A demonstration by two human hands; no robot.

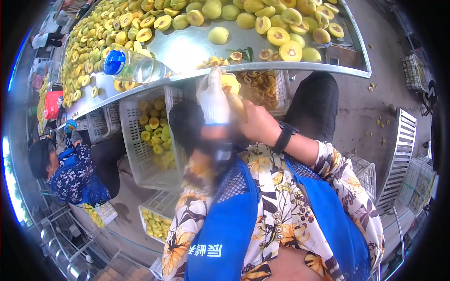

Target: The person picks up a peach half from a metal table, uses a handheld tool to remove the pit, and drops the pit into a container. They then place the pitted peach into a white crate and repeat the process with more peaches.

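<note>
My left hand (213, 100), in a white knit glove, is closed around a yellow peach half (230, 84) just below the table's near edge. My bare right hand (260, 122), with a dark watch (285, 137) on the wrist, is right beside it. Its fingers are closed on a yellowish, handle-like thing (238, 107); the working end is hidden by the fruit and glove. Beneath the hands is a white crate (282, 93) of brownish pits and scraps (258, 86). More peach halves lie on the metal table above.
The metal table (192, 42) carries heaps of peaches (117, 28) and a blue-capped plastic bottle (136, 65). A white crate (136, 154) of peach halves stands left of my legs. A co-worker (75, 168) sits further left. A white slatted rack (398, 159) stands right.
</note>
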